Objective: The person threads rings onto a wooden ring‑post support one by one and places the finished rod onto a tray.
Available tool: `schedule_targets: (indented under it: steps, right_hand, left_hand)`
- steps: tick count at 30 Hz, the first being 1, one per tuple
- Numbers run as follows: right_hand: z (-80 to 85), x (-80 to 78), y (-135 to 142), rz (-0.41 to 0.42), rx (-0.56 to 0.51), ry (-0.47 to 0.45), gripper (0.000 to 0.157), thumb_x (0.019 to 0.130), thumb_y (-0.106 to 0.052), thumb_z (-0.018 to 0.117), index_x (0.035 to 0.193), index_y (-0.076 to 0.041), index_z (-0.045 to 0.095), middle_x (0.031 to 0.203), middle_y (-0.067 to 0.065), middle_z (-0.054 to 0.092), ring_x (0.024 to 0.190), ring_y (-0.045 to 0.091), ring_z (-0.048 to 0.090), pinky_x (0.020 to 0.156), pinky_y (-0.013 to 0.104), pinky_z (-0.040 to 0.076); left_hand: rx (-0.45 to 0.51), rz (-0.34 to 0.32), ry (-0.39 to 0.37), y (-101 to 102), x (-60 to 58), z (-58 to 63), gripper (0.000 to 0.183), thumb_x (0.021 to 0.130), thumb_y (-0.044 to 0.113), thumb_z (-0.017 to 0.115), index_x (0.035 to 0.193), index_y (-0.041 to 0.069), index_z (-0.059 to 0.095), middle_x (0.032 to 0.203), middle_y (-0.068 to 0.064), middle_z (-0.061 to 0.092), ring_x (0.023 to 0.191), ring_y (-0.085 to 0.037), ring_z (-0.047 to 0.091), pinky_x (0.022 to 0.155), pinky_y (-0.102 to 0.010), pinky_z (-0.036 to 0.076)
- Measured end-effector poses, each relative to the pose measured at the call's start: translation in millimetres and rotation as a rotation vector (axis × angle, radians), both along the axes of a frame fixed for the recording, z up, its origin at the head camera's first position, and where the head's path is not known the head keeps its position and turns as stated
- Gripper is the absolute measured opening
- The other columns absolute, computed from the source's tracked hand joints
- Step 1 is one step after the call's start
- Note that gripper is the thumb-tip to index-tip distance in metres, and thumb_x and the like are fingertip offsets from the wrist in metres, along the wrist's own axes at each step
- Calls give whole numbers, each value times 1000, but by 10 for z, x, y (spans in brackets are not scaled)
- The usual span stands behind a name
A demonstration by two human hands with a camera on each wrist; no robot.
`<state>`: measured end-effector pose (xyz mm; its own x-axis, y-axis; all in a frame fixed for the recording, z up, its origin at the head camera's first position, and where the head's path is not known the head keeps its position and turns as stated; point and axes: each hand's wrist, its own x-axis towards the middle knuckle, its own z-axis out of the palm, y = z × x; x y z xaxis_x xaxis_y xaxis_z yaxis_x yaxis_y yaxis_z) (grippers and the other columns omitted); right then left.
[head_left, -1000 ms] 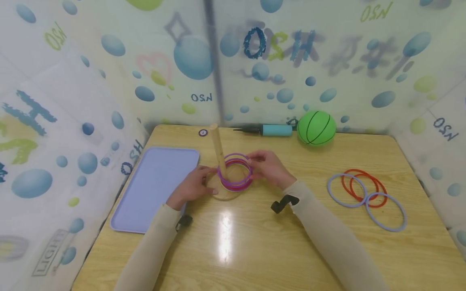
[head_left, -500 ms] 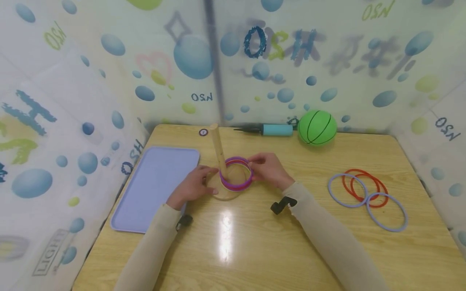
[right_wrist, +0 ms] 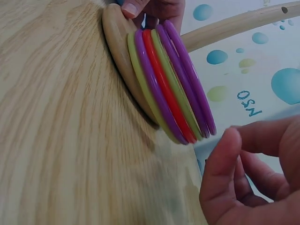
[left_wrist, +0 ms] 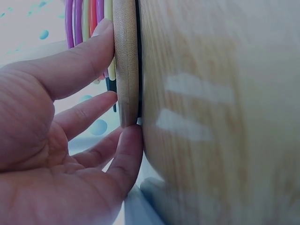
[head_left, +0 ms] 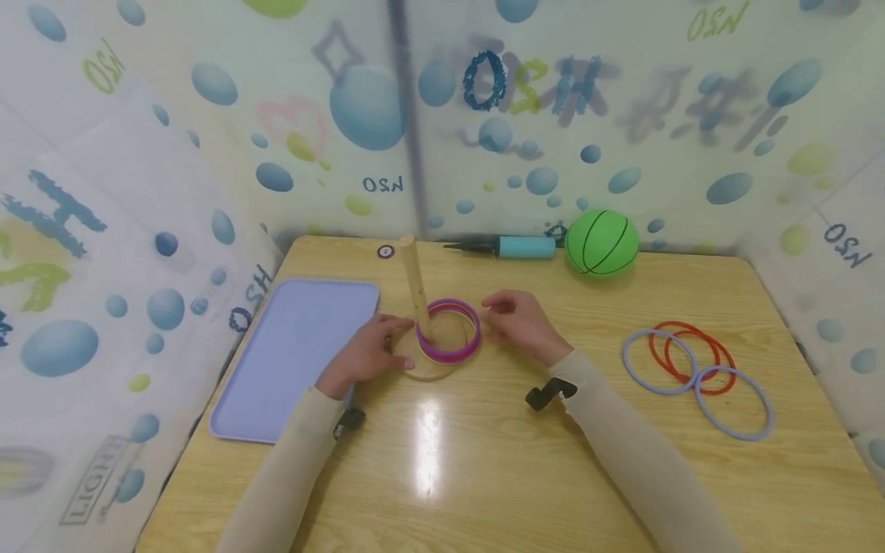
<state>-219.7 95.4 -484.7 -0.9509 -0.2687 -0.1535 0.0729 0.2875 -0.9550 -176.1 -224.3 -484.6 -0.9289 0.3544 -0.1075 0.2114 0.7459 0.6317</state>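
A wooden peg (head_left: 415,280) stands on a round wooden base (head_left: 423,370) in the middle of the table. A stack of several rings (head_left: 448,330), purple, red and yellow-green, lies around the peg; the right wrist view shows the rings (right_wrist: 173,89) lying on the base (right_wrist: 122,65). My left hand (head_left: 366,353) holds the base's left edge, its fingers (left_wrist: 93,56) pressed on the rim (left_wrist: 126,61). My right hand (head_left: 518,322) hovers just right of the stack, fingers loosely curled, empty and apart from the rings (right_wrist: 243,164).
A lilac tray (head_left: 290,357) lies left of the base. Loose red and grey-blue rings (head_left: 691,365) lie at the right. A green ball (head_left: 600,243) and a teal pump (head_left: 512,246) sit by the back wall. Patterned walls surround the table (head_left: 484,476).
The top purple ring dropped from my right hand's pinch onto the stack. My right hand let go and drew back a little to the right. The left hand stayed put.
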Motion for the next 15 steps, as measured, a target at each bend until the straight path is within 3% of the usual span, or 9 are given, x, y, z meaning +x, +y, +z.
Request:
schedule_targets:
  steps: [8, 15]
  right_hand:
    - [8, 121, 342, 30, 71, 83, 35, 99, -19, 75, 128, 0, 70, 111, 17, 74, 89, 16, 69, 77, 32, 64]
    - [23, 272, 714, 49, 126, 124, 34, 102, -21, 71, 130, -1, 68, 108, 19, 73, 87, 29, 70, 67, 32, 59]
  left_hand:
    - [-9, -2, 16, 6, 9, 0, 76, 82, 26, 92, 148, 6, 60, 142, -24, 58, 123, -39, 59, 109, -58, 49]
    - [-2, -11, 24, 5, 13, 19, 76, 82, 25, 92, 148, 5, 60, 140, -24, 59, 120, -38, 59, 107, -58, 50]
